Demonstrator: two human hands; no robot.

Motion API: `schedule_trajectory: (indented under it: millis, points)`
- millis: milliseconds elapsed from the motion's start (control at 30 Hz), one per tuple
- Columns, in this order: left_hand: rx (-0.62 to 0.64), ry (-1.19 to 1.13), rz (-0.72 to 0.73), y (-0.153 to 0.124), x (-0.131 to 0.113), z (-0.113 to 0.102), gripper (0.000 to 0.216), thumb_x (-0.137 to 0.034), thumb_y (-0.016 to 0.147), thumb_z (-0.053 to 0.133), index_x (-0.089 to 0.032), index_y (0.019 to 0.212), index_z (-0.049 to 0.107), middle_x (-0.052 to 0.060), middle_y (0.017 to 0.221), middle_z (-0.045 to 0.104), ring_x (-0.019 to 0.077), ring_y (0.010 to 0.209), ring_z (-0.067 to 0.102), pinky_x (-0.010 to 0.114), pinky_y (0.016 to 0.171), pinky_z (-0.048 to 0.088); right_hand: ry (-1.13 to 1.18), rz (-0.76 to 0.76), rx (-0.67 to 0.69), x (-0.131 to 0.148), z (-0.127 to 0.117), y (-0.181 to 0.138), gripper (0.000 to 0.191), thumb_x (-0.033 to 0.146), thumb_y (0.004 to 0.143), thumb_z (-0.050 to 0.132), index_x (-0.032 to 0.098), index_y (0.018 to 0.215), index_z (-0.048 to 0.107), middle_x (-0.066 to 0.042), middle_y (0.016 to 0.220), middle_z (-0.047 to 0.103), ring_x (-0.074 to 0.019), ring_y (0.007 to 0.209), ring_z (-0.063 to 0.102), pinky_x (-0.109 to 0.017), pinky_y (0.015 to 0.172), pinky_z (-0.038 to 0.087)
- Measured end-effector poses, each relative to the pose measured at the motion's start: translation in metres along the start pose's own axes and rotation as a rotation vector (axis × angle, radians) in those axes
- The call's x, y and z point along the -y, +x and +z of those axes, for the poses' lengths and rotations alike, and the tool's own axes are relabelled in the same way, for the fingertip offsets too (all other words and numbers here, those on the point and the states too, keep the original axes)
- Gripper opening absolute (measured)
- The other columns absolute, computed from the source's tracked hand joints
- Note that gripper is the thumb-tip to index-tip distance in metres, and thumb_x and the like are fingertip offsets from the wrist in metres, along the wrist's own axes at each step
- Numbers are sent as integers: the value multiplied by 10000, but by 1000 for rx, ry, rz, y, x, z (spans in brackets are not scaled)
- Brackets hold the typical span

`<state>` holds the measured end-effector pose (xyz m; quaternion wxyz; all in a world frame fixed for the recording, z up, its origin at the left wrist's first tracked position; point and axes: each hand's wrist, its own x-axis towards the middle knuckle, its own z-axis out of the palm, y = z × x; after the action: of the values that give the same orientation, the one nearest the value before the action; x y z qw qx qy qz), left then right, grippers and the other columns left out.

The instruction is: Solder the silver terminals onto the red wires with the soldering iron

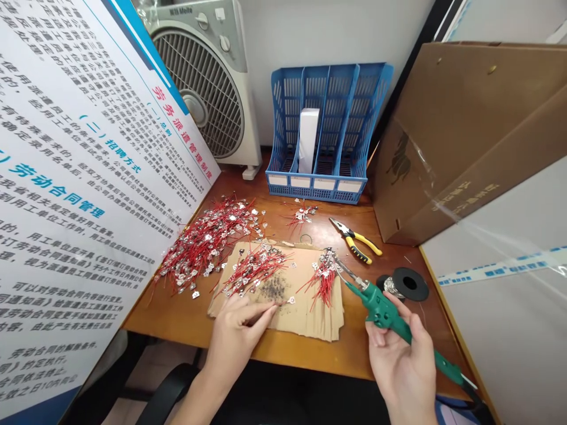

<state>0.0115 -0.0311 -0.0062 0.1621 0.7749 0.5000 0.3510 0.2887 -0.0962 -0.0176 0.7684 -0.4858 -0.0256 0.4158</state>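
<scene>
**Gripping a green soldering tool (384,310) at a slant, pinching a wired tab (291,300) low over cardboard (310,321)**

Nearest, wrapped by the fingers and thumb of the right hand (401,348): the handle of the soldering tool. Slanting along its length from lower right to upper left, with slim metal nose aimed forward and left, at the dark end of a bundle of red-wired tabs (325,277). Impossible to tell contact from nearness there. Trailing to a black cable at the lower right.

Pressed together in the left hand (233,330), thumb and forefinger pinching the wire of the wired tab, just above the front part of the cardboard. Running nearly crosswise, with metal end pointing right.

Beneath everything, a brown wooden desk (310,353). On the cardboard, sooty specks and a middle heap of red-wired tabs (257,268). On bare wood to the right, a black spool (414,284) of silvery wire; beyond, yellow-and-black pliers (349,233), nose toward upper left. To the left, a larger heap (208,239); farther back, a small cluster (302,213).

At the rear, a blue rack (319,184) with a white carton (309,139) upright inside, left of it a grey box fan (201,88), behind both a pale wall (345,29). Along the sides, a printed panel (93,147) at left, a brown box (465,136) at right.
</scene>
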Motion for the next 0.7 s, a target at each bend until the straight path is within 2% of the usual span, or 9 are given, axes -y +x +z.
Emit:
schedule_trajectory:
  millis: [167,300,433,533,600,700]
  points:
    - [-108,-111,-136,8,-13,10,164,-329,1012,811,-294,936,953,-34,611,568,162,589,540,280,555,421,33,-16,31,5,5,1,580,757,829,911,235,1082,912,4,733,604,-140,617,435,-256,546,435]
    - [-202,-104,-115,34,-33,32,185,-330,1020,798,-275,899,926,-38,612,543,174,628,550,298,616,446,64,-31,53,7,4,2,587,754,855,901,236,1134,903,15,766,584,-141,638,427,-252,561,431]
    - [-114,-19,-70,57,-53,63,166,-266,1034,814,-243,902,912,-10,655,679,195,679,623,345,722,500,72,-48,70,6,2,2,537,707,901,886,241,1166,899,24,763,554,-141,641,434,-248,558,423]
    - [-14,16,-27,58,-64,76,93,-315,1008,874,-237,979,917,27,758,767,232,757,691,380,781,548,66,-59,62,5,2,2,508,706,894,890,249,1115,903,29,748,536,-134,630,433,-240,560,439]
    - [18,-8,-6,50,-66,73,143,-324,1033,840,-229,1115,908,31,774,755,239,767,698,376,768,564,61,-49,54,5,1,3,509,711,878,897,257,1109,907,32,740,523,-130,624,430,-234,555,445]
    - [58,-85,15,33,-60,53,252,-246,1109,666,-234,1265,863,28,779,737,228,760,696,350,745,581,55,-5,40,5,1,2,526,701,840,931,260,1126,911,23,745,550,-134,635,439,-224,539,451]
